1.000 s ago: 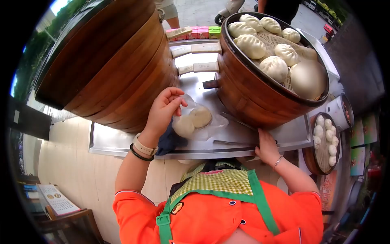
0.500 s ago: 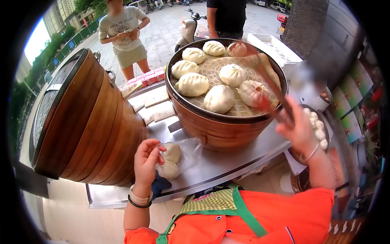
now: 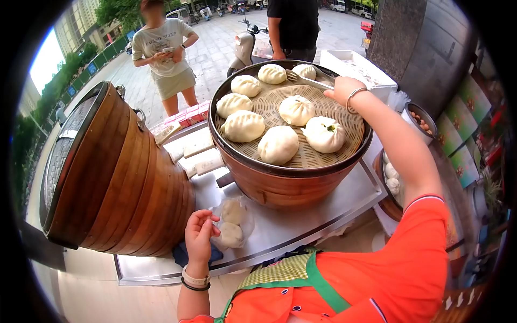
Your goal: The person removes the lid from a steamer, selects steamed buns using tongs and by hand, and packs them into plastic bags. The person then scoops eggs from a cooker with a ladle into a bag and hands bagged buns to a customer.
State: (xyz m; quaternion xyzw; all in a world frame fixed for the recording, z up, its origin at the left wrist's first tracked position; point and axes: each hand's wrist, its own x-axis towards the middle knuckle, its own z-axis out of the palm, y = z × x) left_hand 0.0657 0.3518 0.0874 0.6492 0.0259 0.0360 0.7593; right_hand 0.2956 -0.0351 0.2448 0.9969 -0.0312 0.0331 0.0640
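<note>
My right hand (image 3: 344, 90) reaches over the far right rim of a round bamboo steamer (image 3: 291, 188), closed on metal tongs (image 3: 312, 82). The tongs' tips are at a white steamed bun (image 3: 305, 71) by the back rim. Several more buns lie on the woven mat (image 3: 272, 102), some pleated and long, others round. One bun (image 3: 324, 134) at the front right shows green filling at its top. Low in front of the steamer, my left hand (image 3: 200, 231) pinches the edge of a clear plastic bag (image 3: 246, 222) holding buns (image 3: 232, 211).
A tall stack of bamboo steamers (image 3: 124, 183) leans at left. Wrapped packs (image 3: 196, 151) lie on the metal counter (image 3: 291, 226). A white foam box (image 3: 361, 72), a pot of eggs (image 3: 421, 121) and another bun tray (image 3: 392, 177) are at right. Two people stand beyond the counter.
My right hand has swung the tongs from the steamer's right front to the bun at the back. My left hand stays low with the bag, which now hangs closer in.
</note>
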